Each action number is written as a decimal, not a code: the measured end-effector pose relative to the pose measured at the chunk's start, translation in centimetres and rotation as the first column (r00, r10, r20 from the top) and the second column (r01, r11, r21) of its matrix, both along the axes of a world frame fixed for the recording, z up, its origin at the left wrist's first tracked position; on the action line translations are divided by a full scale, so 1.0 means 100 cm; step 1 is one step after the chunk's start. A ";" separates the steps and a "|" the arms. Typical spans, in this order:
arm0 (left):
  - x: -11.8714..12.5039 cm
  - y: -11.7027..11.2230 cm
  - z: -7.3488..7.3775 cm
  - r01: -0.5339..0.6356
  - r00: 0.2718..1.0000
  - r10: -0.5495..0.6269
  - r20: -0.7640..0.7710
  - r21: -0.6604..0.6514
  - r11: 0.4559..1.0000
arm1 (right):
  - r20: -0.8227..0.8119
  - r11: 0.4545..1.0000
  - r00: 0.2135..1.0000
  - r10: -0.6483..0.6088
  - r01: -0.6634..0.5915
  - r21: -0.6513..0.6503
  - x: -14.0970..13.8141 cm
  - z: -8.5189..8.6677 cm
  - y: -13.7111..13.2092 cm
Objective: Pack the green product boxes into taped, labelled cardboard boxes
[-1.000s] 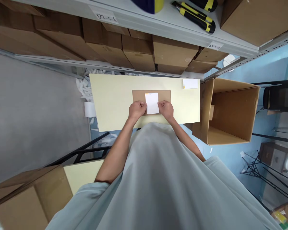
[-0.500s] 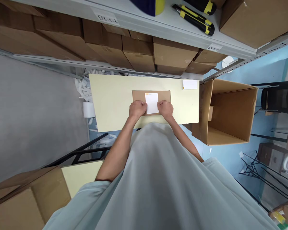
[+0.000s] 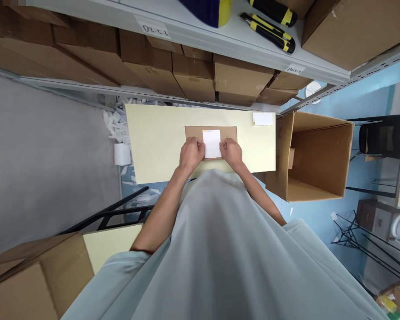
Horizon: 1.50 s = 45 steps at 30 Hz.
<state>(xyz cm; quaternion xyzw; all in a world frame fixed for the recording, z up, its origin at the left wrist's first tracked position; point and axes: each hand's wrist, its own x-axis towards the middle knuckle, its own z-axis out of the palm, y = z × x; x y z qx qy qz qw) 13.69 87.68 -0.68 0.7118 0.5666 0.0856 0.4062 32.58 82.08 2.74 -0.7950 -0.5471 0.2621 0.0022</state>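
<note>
A flat brown cardboard parcel point(image 3: 195, 132) lies on the pale yellow table point(image 3: 153, 138). A white label point(image 3: 212, 143) with a small orange mark at its top left sits on the parcel's middle. My left hand point(image 3: 191, 153) is curled at the label's left edge, fingers pressed on the edge and the parcel. My right hand point(image 3: 232, 152) is curled the same way at the label's right edge. Both hands rest on the near half of the parcel.
A second white label point(image 3: 262, 118) lies at the table's far right corner. An open cardboard box point(image 3: 315, 155) stands to the right. Shelves with brown boxes point(image 3: 193, 73) run behind; yellow-black utility knives point(image 3: 270, 31) lie on the upper shelf. Paper scraps and a roll point(image 3: 122, 153) lie left.
Both hands stay at the label's edges, shifted only slightly. The view has drifted a little.
</note>
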 end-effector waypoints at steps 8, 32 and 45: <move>0.002 -0.017 -0.034 0.338 0.921 -0.374 0.112 0.251 0.907 | 0.031 0.913 0.922 0.387 -0.388 0.128 0.005 -0.030 -0.010; -0.006 0.003 -0.029 0.475 0.880 -0.474 -0.036 0.120 0.872 | -0.190 0.894 0.875 0.445 -0.423 0.149 0.026 -0.026 -0.005; 0.018 -0.020 -0.025 0.253 0.958 -0.230 -0.173 0.130 0.959 | -0.066 0.946 0.962 0.264 -0.246 0.210 0.005 -0.041 -0.015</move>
